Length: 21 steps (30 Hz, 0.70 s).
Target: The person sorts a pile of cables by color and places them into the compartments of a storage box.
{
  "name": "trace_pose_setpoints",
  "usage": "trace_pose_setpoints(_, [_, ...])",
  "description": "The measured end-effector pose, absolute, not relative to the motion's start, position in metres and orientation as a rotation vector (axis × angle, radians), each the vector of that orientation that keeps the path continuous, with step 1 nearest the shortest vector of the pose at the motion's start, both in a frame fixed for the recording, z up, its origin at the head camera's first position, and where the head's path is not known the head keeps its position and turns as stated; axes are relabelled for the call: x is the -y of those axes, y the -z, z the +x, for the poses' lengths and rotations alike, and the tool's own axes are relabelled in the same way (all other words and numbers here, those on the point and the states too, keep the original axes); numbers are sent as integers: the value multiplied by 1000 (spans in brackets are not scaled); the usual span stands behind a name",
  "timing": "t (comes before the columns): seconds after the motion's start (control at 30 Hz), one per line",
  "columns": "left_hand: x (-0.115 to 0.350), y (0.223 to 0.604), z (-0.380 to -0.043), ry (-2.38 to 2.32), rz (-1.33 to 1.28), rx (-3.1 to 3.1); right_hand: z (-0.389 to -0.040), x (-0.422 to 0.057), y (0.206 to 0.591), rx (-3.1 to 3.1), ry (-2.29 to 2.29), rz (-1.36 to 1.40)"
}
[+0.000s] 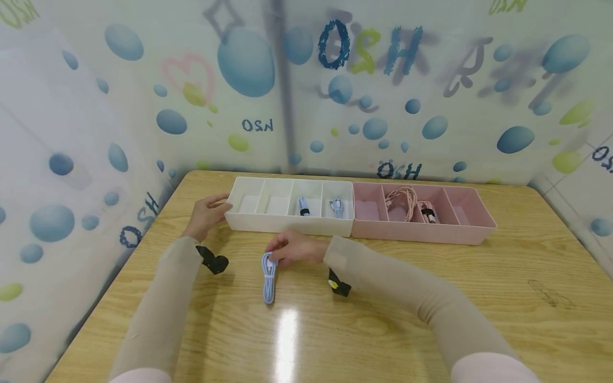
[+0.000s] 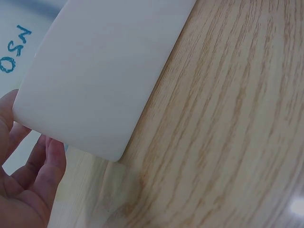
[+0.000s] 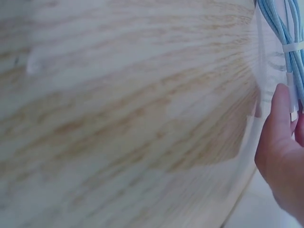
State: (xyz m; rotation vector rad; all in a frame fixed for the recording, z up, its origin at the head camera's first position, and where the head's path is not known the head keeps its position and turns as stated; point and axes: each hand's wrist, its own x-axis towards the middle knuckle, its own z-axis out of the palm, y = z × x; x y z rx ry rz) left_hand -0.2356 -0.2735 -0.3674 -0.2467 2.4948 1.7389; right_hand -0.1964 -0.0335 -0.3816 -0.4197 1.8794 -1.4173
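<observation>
My right hand [image 1: 298,248] pinches one end of a coiled light-blue cable [image 1: 269,279] over the table, in front of the white box. A white tie circles the cable's middle, as the right wrist view also shows. At the left end of the white divided box [image 1: 287,224], my left hand [image 1: 207,215] touches the end wall. In the left wrist view, the fingers [image 2: 50,164] of that hand are loosely bent beside the box's corner. Two blue cable bundles lie in the white box: one with a black strap [image 1: 304,206], another [image 1: 337,207] in the rightmost compartment.
A pink divided box [image 1: 421,234] adjoins the white box on the right. It holds a loosely coiled pink cable [image 1: 407,203] and a pink cable bundle with a black strap [image 1: 428,213]. The wooden table [image 1: 431,340] meets a patterned backdrop [image 1: 306,96] behind the boxes.
</observation>
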Motion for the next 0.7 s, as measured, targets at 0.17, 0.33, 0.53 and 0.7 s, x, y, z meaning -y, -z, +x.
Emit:
trace_pose_setpoints(0.17, [273,367,-236,-1732,-244,-2499,-198,32,381,-1878,1420,-440])
trace_pose_setpoints(0.33, [274,367,-235,-1742,-238,-2496,-198,31,376,-1895,1432,-460])
trace_pose_setpoints(0.53, [274,367,-235,-1741,-233,-2497,-199,29,370,-1868,1477,-481])
trace_pose_setpoints(0.7, [274,369,-237,-1741,-216,-2506,-201,26,365,-1863,1483,-493])
